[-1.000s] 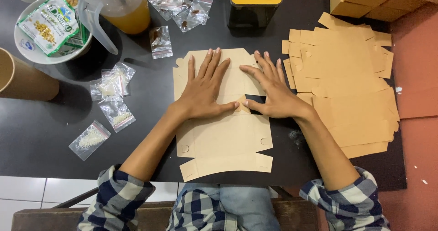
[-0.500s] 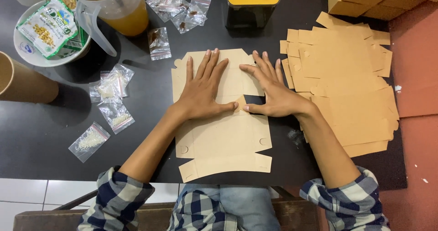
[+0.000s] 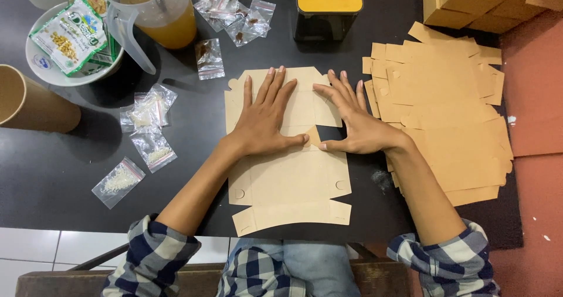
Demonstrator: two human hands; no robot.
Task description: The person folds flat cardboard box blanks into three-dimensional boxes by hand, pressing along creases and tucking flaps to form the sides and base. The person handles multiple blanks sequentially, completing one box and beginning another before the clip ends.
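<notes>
Two hands flatten a die-cut box blank.
Left hand (image 3: pixel 265 121) and right hand (image 3: pixel 356 126) lie spread, fingers splayed, pressing the kraft cardboard box blank (image 3: pixel 287 174); probably light, stiff, best gripped by its edges.

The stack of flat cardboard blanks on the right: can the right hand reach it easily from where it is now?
Probably yes. The right hand presses flat on the unfolded box blank, and the stack of blanks lies directly beside it, nothing between them.
</notes>
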